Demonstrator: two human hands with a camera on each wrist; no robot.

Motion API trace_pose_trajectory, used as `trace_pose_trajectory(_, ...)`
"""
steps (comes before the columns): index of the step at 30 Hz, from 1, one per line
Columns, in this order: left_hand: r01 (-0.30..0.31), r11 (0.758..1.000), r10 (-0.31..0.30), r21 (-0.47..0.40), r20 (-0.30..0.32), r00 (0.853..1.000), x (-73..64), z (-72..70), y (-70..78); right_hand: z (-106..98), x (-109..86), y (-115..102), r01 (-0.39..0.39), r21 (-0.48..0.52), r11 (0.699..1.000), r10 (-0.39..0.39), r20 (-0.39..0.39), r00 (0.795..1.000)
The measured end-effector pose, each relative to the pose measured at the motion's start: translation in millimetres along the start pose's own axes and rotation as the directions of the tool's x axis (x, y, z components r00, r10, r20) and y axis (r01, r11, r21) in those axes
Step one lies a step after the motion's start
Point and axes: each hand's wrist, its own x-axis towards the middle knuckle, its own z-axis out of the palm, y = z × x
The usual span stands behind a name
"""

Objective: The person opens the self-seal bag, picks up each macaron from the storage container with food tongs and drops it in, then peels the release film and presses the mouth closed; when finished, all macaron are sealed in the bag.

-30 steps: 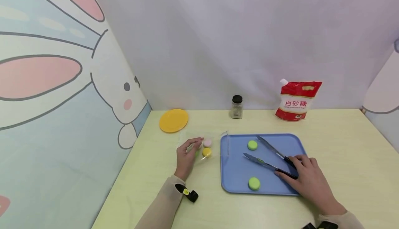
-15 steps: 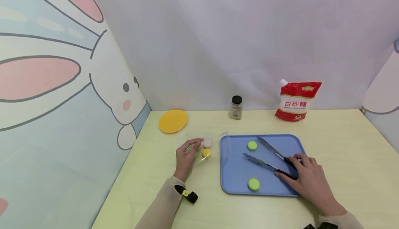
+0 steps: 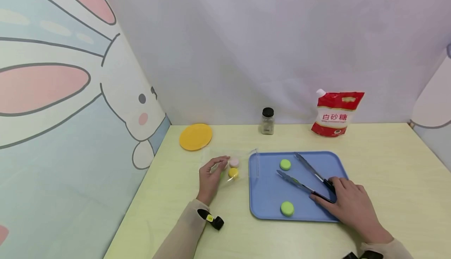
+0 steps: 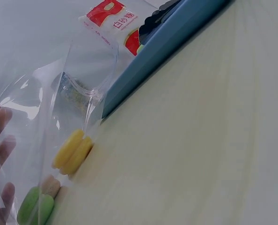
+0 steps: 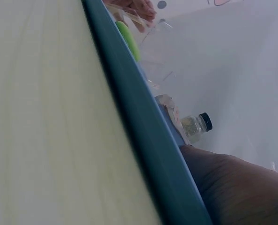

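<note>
My left hand [image 3: 210,176] holds the clear plastic bag [image 4: 24,103], its fingers bent at the bag's side. Inside the bag lie a yellow macaron [image 3: 233,173], a pale pink one and a green macaron [image 4: 36,206], the last partly hidden by the hand in the head view. With thumb and fingers on the two black handles, my right hand [image 3: 352,210] grips spread metal tongs [image 3: 294,181] over the blue tray [image 3: 267,196]. One green macaron [image 3: 285,164] sits toward the tray's back, another green macaron [image 3: 287,209] near its front. A third peeks out beside the near tong arm, mostly covered by it.
A yellow plate [image 3: 195,137] lies at the back left of the table. Near the back wall stand a black-lidded glass jar [image 3: 267,122] and a red and white sugar pouch [image 3: 336,115]. The tray's raised rim borders the bag's mouth on the right.
The tongs have shifted slightly to the right, the far arm most, with my right fingers moving along. My left hand and the bag stay where they were.
</note>
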Motion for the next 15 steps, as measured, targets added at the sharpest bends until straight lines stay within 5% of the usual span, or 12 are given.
trace_pose_trajectory(10, -0.009, 1.000, 0.009, 0.006, 0.005, 1.000, -1.1, 0.8, 2.4, 0.1, -1.1, -2.3, -0.018, -0.003, 1.000, 0.018, 0.038, 0.999)
trace_pose_trajectory(15, -0.018, 1.000, 0.018, 0.012, 0.012, 1.000, -0.1, -0.7, 3.1, 1.2, 1.3, -4.0, 0.054, 0.030, 0.998, -0.053, -0.038, 0.998)
